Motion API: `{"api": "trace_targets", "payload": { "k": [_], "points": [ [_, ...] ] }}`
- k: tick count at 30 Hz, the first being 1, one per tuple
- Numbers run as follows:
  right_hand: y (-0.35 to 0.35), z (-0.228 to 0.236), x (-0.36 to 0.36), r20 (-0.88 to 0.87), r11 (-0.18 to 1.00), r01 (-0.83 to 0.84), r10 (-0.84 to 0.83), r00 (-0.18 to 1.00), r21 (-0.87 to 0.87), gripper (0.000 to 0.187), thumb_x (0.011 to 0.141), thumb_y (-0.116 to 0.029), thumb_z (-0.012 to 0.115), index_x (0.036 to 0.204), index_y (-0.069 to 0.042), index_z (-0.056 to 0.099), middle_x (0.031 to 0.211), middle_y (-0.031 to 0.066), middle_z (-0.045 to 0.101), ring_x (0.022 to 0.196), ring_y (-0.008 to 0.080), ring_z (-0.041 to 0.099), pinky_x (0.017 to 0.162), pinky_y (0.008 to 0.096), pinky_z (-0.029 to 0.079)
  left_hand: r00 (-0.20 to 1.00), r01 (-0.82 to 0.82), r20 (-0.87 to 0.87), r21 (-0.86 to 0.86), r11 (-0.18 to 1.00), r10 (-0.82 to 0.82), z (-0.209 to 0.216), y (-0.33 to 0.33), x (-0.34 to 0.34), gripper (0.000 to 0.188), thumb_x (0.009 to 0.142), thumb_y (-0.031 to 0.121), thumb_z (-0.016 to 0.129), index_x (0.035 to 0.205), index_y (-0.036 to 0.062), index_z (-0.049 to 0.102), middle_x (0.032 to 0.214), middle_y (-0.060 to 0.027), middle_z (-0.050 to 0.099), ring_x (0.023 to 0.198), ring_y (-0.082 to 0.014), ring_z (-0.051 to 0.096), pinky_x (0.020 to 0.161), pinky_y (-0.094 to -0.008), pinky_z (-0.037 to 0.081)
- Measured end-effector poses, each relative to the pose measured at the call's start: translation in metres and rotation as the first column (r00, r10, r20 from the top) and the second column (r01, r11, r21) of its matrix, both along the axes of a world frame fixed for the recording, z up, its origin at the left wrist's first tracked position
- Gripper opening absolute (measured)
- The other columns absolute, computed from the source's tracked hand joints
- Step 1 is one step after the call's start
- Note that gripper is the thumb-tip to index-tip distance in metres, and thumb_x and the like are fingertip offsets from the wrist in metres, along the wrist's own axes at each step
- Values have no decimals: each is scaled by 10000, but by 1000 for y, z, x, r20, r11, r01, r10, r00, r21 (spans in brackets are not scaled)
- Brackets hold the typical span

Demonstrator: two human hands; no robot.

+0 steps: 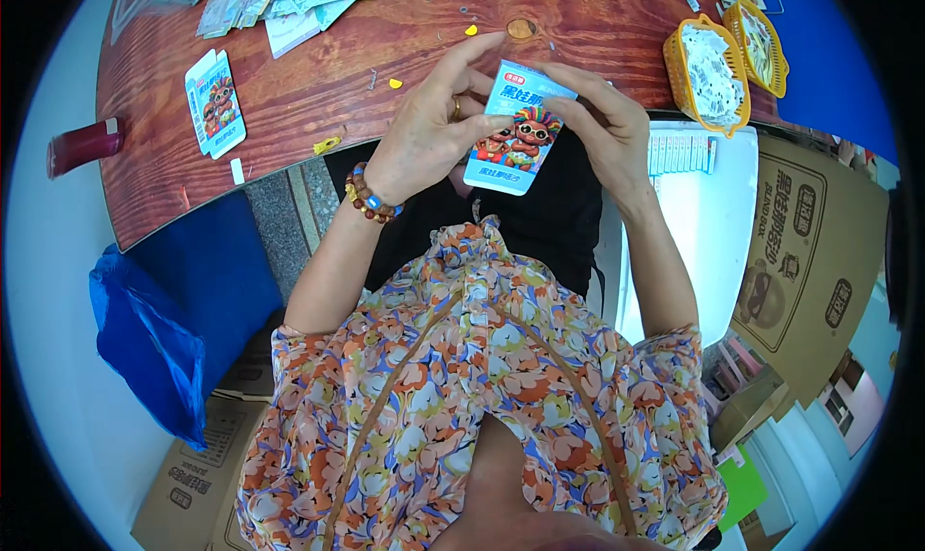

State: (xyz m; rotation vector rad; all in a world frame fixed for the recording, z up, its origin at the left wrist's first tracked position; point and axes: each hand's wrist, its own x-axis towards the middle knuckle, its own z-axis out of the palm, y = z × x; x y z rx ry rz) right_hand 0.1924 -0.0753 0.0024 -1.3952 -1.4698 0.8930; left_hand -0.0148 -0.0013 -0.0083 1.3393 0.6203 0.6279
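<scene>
Both hands pinch the pouch [514, 132] over the lap, left hand [431, 127] closed on its left edge and right hand [600, 122] on its top right corner; held only by the edges, it could slip down.

A small light-blue packet [515, 127] with cartoon figures is held between the left hand [429, 127] and the right hand [602, 118]. Another packet [215, 103] is seen lying far left on the wooden table [318, 79], and two yellow baskets [727, 65] are seen far right
</scene>
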Motion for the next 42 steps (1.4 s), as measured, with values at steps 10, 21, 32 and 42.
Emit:
{"api": "trace_targets", "payload": {
  "k": [10,21,32,42],
  "points": [
    [-1,-6,0,-115,999,3,2,993,39,235,893,-46,681,1123,-4,707,1086,103,716,958,159,686,803,259,556,995,84,-60,69,994,-80,-9,-1,-4,556,894,41,664,1416,96,481,1059,-71,646,866,-104,662,726,-261,553],
    [6,2,-2,-184,992,-46,23,983,-117,182,926,-46,650,1089,17,701,1003,61,704,837,90,642,728,229,532,999,-43,-3,21,999,43,-15,7,-3,310,905,42,663,1210,21,613,950,-50,690,802,-77,664,688,-223,547],
    [40,-6,-16,-820,961,65,-262,509,-267,253,974,-105,547,1176,35,606,1091,97,684,952,160,678,834,299,561,942,-334,64,249,909,328,-4,12,-18,815,865,67,685,1539,58,226,1480,-236,393,1360,-347,431,1070,-429,425],
    [101,22,-86,-803,806,-465,-22,595,-367,292,971,-190,575,1195,-6,613,1046,74,683,910,159,666,876,313,537,707,-698,60,216,683,704,-2,14,-44,853,694,205,881,1356,-54,410,1303,-195,498,1191,-297,524,985,-398,446]
  ]
}}
